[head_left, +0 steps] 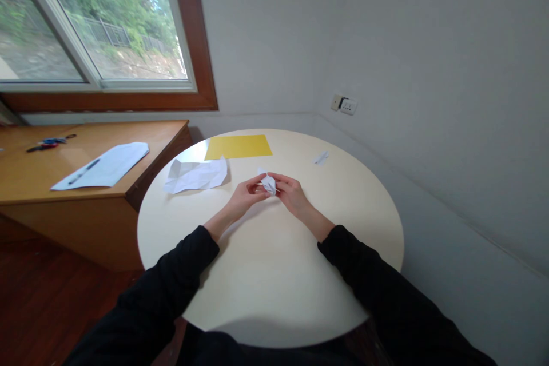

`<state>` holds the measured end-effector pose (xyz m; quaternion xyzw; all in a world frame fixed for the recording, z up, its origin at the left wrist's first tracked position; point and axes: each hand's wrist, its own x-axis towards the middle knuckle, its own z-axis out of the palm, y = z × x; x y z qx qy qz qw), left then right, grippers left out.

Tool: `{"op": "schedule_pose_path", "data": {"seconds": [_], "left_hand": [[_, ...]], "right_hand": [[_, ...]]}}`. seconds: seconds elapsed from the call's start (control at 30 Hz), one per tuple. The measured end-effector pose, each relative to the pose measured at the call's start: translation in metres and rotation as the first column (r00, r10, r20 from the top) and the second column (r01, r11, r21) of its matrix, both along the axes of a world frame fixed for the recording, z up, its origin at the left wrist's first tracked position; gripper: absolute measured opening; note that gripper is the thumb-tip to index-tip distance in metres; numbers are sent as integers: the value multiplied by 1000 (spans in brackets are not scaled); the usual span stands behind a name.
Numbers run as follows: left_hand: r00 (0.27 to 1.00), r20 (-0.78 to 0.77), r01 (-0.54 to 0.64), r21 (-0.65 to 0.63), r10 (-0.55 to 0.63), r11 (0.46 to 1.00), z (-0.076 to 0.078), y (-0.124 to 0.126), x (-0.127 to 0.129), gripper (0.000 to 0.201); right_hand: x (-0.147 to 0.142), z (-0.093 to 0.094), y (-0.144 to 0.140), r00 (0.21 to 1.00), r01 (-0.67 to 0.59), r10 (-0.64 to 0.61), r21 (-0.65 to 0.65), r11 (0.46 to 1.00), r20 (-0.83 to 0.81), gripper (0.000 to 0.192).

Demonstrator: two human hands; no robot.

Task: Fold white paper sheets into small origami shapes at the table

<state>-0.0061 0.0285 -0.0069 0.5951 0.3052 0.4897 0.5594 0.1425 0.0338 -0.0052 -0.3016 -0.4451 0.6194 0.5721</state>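
A small folded white paper piece is pinched between both hands just above the round cream table. My left hand grips its left side with the fingertips. My right hand holds its right side. Both sleeves are black. A crumpled white sheet lies to the left of my hands, and a flat yellow sheet lies beyond it near the table's far edge.
A tiny folded white paper rests at the table's far right. To the left stands a wooden desk with a white sheet, a pen and scissors. Walls close in behind and right.
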Motion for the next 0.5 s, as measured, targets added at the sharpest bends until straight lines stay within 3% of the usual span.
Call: {"op": "schedule_pose_path", "data": {"seconds": [0.3, 0.5], "left_hand": [[969, -72, -228, 91, 235, 969, 0, 2, 1, 25], [914, -125, -361, 181, 385, 915, -4, 5, -2, 26]], "right_hand": [[-3, 1, -4, 996, -78, 78, -11, 997, 48, 30], [-6, 3, -10, 979, -170, 171, -20, 985, 106, 50]]}}
